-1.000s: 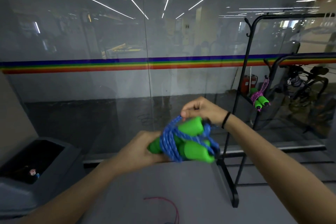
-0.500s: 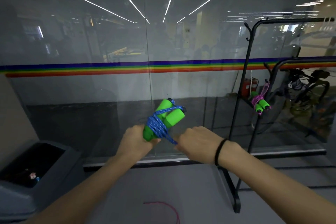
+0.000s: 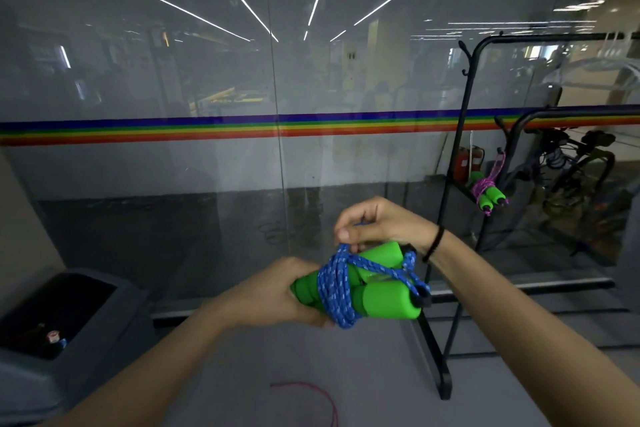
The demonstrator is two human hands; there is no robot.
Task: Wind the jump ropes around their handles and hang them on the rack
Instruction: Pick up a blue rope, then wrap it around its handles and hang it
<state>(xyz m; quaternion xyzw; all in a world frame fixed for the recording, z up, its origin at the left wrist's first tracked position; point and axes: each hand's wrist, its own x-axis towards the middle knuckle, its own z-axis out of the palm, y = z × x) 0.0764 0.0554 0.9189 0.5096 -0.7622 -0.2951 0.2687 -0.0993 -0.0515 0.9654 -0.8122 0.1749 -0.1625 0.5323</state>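
Glass wall [image 3: 207, 80] with rainbow stripe [image 3: 173, 130] filled the background. Black rack [image 3: 454, 149] stood at right, well apart from the hands. Grey bin [image 3: 104, 357] sat low at left.

Left hand [image 3: 273, 291]: grip clamped round the butt ends of the 2 green handles [image 3: 384, 302], as it was 0.5 s before. The bundle had dropped from a steep upward tilt to nearly level, at mid-frame in front of the body.

Right hand [image 3: 381, 222]: had swung from below the bundle to above it, grip pinched on the blue cord [image 3: 334, 288] at the top of the wraps. That made roughly 1 more turn laid round the handles.

Judgement: winding looked nearly done; little loose cord showed beyond the pinch. What remained was to secure the end and carry the bundle right to the rack. Risk: the wraps could slacken if the pinch let go before the end was tucked.

1 wound pink-corded rope [image 3: 486, 192] already hung on the rack. A red cord [image 3: 311, 392] lay on the floor below, so probably more to wind.
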